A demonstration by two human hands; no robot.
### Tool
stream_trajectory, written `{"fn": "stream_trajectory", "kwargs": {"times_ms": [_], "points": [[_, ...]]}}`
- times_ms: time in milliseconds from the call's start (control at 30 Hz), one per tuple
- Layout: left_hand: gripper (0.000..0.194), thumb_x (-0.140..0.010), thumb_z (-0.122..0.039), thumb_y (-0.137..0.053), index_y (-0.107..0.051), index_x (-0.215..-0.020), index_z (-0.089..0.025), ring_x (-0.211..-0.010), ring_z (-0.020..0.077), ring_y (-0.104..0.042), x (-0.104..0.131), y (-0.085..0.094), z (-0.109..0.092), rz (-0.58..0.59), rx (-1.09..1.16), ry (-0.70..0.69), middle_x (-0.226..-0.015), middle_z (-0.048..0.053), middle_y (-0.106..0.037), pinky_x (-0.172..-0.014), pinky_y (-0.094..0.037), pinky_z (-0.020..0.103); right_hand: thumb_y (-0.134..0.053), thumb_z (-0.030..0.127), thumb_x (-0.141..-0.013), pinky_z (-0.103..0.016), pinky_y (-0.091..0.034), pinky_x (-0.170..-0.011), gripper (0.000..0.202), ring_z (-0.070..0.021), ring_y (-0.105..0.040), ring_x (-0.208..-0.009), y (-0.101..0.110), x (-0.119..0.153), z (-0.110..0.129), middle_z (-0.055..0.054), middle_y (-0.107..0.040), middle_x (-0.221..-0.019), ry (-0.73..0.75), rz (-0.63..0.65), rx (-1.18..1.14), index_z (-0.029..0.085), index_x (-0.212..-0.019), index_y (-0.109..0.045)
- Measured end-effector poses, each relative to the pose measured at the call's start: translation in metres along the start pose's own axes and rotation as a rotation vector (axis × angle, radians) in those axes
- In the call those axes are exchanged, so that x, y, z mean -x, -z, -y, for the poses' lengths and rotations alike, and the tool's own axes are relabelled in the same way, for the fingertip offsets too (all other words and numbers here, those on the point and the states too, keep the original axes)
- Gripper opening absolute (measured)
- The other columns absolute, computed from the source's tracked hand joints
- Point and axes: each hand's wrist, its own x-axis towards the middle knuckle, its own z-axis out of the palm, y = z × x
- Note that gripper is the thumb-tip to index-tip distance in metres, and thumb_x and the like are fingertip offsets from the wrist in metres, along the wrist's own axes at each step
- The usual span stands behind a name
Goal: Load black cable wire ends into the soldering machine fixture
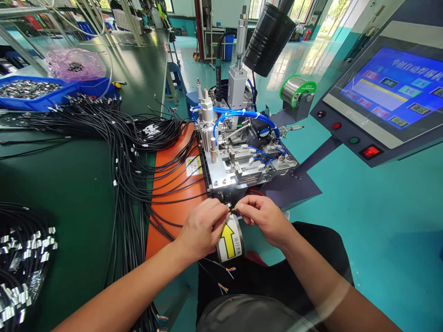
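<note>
In front of the metal machine (238,161), my left hand (204,226) pinches the end of a black cable. Facing it, my right hand (263,216) has thumb and forefinger closed on the thin coloured wires (234,210) at that cable's tip. The fingertips of both hands are close together, above a white roller (231,240) with a yellow arrow. Two more cable ends with fanned coloured wires (224,288) hang below my left hand, over my lap.
Bundled black cables (128,152) cover the green table (79,184) and orange plate (173,184) at left. A blue tray (38,105) holds small metal parts. At right are a control screen (391,92) and solder spool (297,90).
</note>
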Motion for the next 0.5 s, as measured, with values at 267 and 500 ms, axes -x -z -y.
{"fn": "stream_trajectory", "kwargs": {"times_ms": [267, 500], "points": [[0.021, -0.097, -0.022, -0.043, -0.059, -0.083, -0.017, -0.072, 0.016, -0.045, 0.0007, -0.0012, 0.0016, 0.004, 0.007, 0.004, -0.074, 0.002, -0.05, -0.065, -0.037, 0.028, -0.064, 0.031, -0.084, -0.025, -0.033, -0.056, 0.017, -0.0104, -0.043, -0.059, -0.0002, 0.002, 0.006, 0.004, -0.05, -0.062, 0.049, -0.01, 0.065, 0.017, -0.075, -0.066], [0.021, -0.097, -0.022, -0.044, -0.058, -0.081, -0.017, -0.071, 0.0154, -0.045, -0.0005, -0.0002, 0.0, -0.023, 0.02, -0.005, -0.074, 0.002, -0.05, -0.065, -0.037, 0.028, -0.059, 0.039, -0.089, -0.025, -0.035, -0.057, 0.025, -0.0114, -0.045, -0.061, 0.0053, 0.0019, -0.0001, 0.001, -0.053, -0.066, 0.048, -0.045, 0.057, 0.017, -0.086, -0.069]]}}
